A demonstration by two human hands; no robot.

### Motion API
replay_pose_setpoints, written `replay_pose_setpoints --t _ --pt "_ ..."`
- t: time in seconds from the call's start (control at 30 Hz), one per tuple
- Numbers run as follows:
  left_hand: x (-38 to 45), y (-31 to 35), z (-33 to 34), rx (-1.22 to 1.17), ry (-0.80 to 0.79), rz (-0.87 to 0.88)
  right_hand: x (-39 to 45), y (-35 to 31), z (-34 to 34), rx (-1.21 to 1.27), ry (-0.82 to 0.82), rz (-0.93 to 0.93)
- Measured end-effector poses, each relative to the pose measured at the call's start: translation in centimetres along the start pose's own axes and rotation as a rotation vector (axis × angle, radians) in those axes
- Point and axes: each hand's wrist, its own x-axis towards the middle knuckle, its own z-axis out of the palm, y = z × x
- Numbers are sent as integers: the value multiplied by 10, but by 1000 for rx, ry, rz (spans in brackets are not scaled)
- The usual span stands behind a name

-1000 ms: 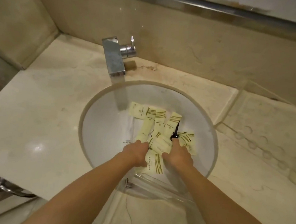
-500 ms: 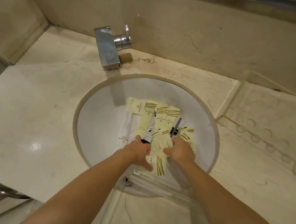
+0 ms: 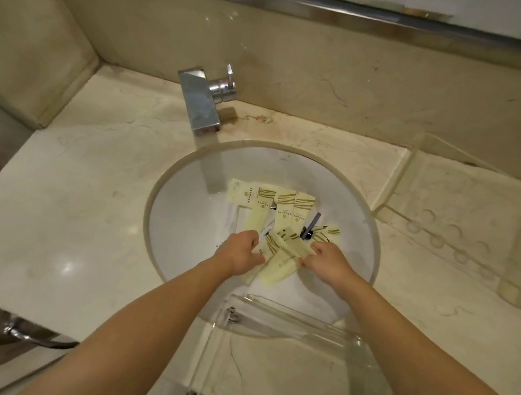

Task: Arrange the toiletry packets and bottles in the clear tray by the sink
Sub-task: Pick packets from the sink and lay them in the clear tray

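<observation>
Several cream packets with gold stripes (image 3: 285, 207) lie fanned out in the white sink basin (image 3: 186, 222). A dark small tube (image 3: 311, 226) lies among them, and a white tube (image 3: 266, 229) peeks out near my left hand. My left hand (image 3: 241, 252) grips the near packets (image 3: 278, 262) from the left. From the right, my right hand (image 3: 329, 263) pinches the same bunch. One clear tray (image 3: 320, 327) sits across the sink's near rim, and a second clear tray (image 3: 460, 223) with round recesses stands on the counter to the right.
A square chrome faucet (image 3: 201, 102) juts over the back of the basin. The marble counter (image 3: 70, 211) spreads to the left, walled at the back and left. A chrome hose fitting (image 3: 23, 332) shows below the counter's front edge.
My left hand's fingers, stretched out half a second ago, have curled onto the packets. Both hands have shifted slightly within the basin, and the near packets now bunch between them.
</observation>
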Motion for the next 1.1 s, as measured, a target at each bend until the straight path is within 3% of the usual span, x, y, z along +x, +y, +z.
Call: replay_pose_setpoints --t 0.2,0.37,0.6,0.7,0.8,0.9,1.0,1.1 --pt "-31 27 -30 -170 18 65 -34 -21 -4 108 -3 -21" --pt "-60 52 -41 -271 38 146 -64 -36 -3 489 -62 13" --pt "-96 63 -46 -419 12 125 -104 -47 13 744 94 -13" --pt "-112 54 -49 -368 3 175 -128 -42 19 667 158 -46" --pt "-125 41 -52 -389 -106 211 -149 -33 25 477 217 -23" --pt "-140 33 -54 -323 -185 259 -166 -26 36 505 177 -56" --pt "-150 25 -53 -249 -148 266 -180 -20 45 583 124 -73" --pt "-154 17 -49 -215 -102 257 -187 -7 53 422 246 -10"
